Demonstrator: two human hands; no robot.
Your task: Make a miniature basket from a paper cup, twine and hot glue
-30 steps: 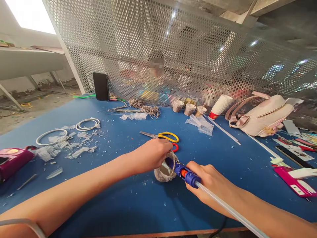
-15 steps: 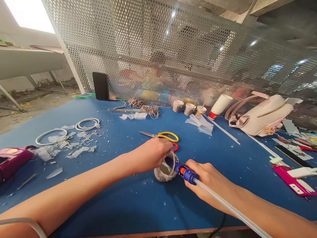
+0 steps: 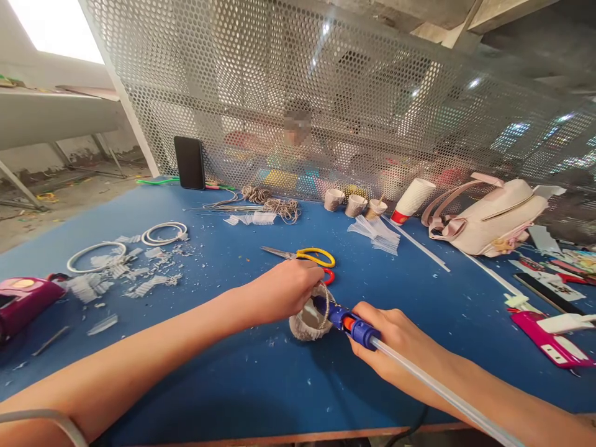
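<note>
A small cup [image 3: 302, 327] wrapped in greyish cord sits tilted at the middle of the blue table. My left hand [image 3: 298, 285] is closed at its far side, pinching a piece of twine [image 3: 327, 307] that curves across the cup's mouth; the fingertips are partly hidden. In my right hand [image 3: 384, 335] is a blue hot glue gun [image 3: 361, 329] with a long clear glue stick [image 3: 433, 382] running out of its back. The gun's nozzle points into the cup's mouth, its tip hard to see. Scissors [image 3: 298, 254] with yellow and red handles lie just beyond my left hand.
Bundles of twine [image 3: 282, 208], three small cups [image 3: 356, 205], stacked paper cups [image 3: 414, 200] and a pink bag [image 3: 498, 214] line the back by a perforated metal screen [image 3: 223, 81]. White rings [image 3: 95, 256] and scraps lie left; a power strip [image 3: 549, 341] lies right. A person sits beyond the screen.
My right hand and the glue gun have shifted slightly to the right and down, the nozzle drawing back a little. My left hand and the cup have hardly moved.
</note>
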